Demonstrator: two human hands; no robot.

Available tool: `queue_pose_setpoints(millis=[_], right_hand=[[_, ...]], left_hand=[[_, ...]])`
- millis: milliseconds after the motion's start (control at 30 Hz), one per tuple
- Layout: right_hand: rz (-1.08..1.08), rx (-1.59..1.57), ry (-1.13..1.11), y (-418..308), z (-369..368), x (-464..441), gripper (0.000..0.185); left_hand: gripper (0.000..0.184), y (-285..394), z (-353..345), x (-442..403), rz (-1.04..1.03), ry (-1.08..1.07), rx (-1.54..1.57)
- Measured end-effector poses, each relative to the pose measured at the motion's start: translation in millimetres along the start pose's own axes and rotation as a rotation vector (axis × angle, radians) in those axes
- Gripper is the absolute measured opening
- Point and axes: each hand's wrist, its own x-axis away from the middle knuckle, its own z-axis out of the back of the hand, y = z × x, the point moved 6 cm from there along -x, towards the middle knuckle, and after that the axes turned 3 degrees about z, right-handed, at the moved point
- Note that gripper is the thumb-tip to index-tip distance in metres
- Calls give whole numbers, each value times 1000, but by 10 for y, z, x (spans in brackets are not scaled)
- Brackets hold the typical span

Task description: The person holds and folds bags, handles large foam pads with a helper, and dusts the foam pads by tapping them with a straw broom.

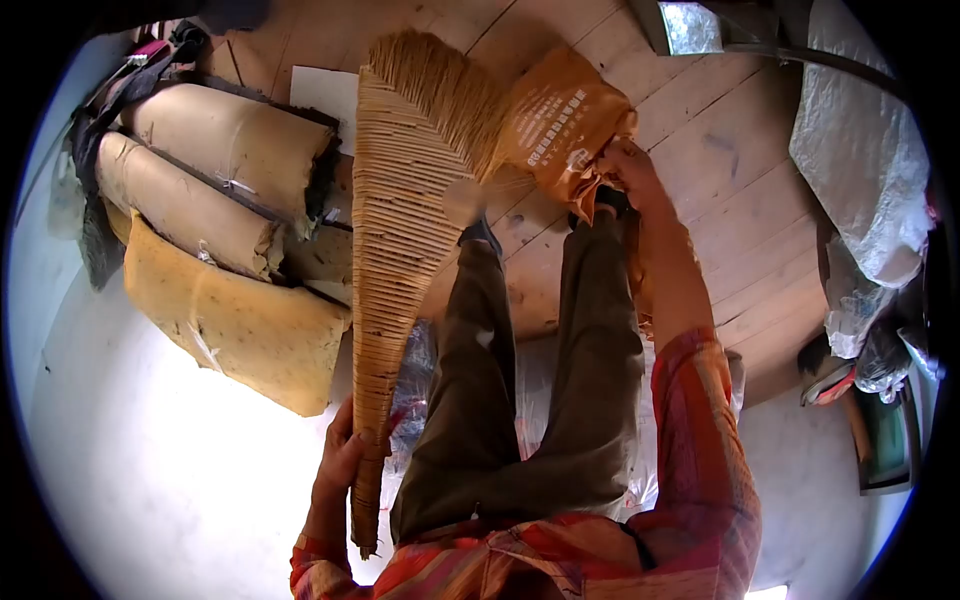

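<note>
A long woven straw piece [400, 210], like a broom, stands in front of me, its broad bristled end at the top and its narrow end near my waist. Around the narrow lower part wraps my left hand [345, 450]. My right hand [625, 165] is closed on the gathered edge of an orange plastic bag [565, 120] with white printing. The bag touches the bristles on their right side. Part of the orange plastic hangs down behind my right forearm.
Rolled tan sheets [220, 150] and a yellowish sheet [230, 310] lie at the left. Wooden floorboards [730, 210] run beyond my feet. Clear plastic sheeting [850, 150] hangs at the right, above a framed object [890, 440].
</note>
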Motion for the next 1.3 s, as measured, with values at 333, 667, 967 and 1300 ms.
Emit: queue_pose_setpoints(millis=[333, 667, 967, 1300], right_hand=[[624, 992, -536, 55, -1740, 1903, 41], [810, 1729, -328, 747, -1748, 1382, 23], [739, 1842, -253, 303, -1622, 1481, 27], [832, 1840, -306, 592, -1545, 1739, 13]], left_hand=[[57, -7, 637, 474, -113, 280, 11], [63, -348, 861, 312, 115, -92, -215], [63, -132, 1423, -394, 28, -73, -84], [66, 246, 1567, 169, 52, -93, -112]])
